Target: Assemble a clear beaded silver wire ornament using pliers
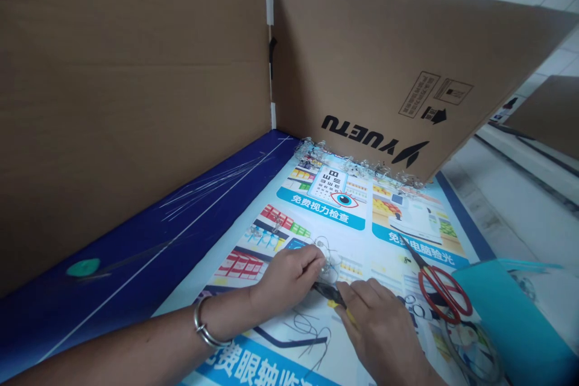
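Note:
My left hand (289,277), a silver bangle on its wrist, pinches a small tangle of thin wire (331,256) whose loops stick out past the fingertips. My right hand (384,325) is wrapped round a pair of pliers (326,291) with yellow handles and dark jaws. The jaws lie right beside the left fingertips; whether they grip the wire is hidden. Below the hands, loose dark wire ends (307,332) are scattered on the printed poster sheet (362,247).
Red-handled scissors (446,295) lie to the right, near a coil of wire (473,350) and a teal sheet (520,313). Cardboard panels (353,66) stand behind and at the left. Small wire tangles (375,169) line their foot. A green piece (83,267) and straight wires (212,184) lie left.

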Demonstrator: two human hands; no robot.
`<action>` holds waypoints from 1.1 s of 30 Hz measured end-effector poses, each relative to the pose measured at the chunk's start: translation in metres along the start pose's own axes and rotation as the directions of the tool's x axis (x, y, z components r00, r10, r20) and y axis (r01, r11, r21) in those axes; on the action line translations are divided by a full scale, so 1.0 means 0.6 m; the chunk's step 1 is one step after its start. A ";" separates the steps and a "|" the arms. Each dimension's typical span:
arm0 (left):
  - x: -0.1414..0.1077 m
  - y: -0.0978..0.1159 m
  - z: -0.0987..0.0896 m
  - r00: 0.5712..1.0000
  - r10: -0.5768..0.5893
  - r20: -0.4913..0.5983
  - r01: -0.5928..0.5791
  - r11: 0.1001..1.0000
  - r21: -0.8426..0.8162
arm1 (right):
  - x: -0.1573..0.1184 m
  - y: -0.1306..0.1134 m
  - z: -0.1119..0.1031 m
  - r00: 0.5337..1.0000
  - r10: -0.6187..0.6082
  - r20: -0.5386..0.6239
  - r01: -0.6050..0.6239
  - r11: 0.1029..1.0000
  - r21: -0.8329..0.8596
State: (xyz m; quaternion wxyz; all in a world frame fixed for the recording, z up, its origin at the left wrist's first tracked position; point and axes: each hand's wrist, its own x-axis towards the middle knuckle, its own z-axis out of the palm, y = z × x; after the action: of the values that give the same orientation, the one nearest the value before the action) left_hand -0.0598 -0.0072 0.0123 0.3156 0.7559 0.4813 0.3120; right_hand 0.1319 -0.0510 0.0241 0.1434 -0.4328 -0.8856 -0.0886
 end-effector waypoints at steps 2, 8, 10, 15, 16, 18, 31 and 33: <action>-0.002 0.000 0.001 0.999 0.036 0.013 -0.036 0.999 0.022 | 0.000 0.001 -0.005 0.998 0.047 0.036 -0.049 0.997 0.053; -0.006 0.005 0.001 0.997 0.053 0.053 -0.051 0.998 -0.049 | 0.003 0.009 -0.013 0.984 0.116 0.135 -0.135 0.980 0.144; -0.005 0.006 0.000 0.998 -0.015 0.061 0.024 0.989 -0.144 | 0.005 0.012 -0.012 0.992 0.098 0.084 -0.108 0.986 0.124; 0.004 0.001 0.002 0.985 -0.154 0.082 0.174 0.911 -0.373 | 0.006 0.020 -0.012 0.998 -0.048 -0.027 0.047 0.999 -0.015; 0.005 0.001 0.003 0.982 -0.166 0.086 0.187 0.899 -0.397 | 0.005 0.022 -0.013 0.997 -0.076 -0.034 0.074 0.996 -0.050; 0.006 0.000 0.003 0.978 -0.185 0.096 0.209 0.882 -0.423 | 0.005 0.024 -0.015 0.991 -0.123 -0.045 0.117 0.987 -0.115; 0.008 -0.006 0.010 0.977 -0.182 0.111 0.213 0.857 -0.469 | 0.001 0.034 -0.015 0.970 -0.244 0.008 0.240 0.944 -0.226; 0.008 -0.003 0.007 0.980 -0.174 0.095 0.198 0.880 -0.432 | 0.002 0.032 -0.017 0.968 -0.249 0.000 0.243 0.944 -0.224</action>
State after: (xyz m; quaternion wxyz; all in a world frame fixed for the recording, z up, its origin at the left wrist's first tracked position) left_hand -0.0558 -0.0027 0.0093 0.5192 0.6237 0.4600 0.3604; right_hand 0.1486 -0.0412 0.0346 0.0941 -0.3310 -0.9150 -0.2104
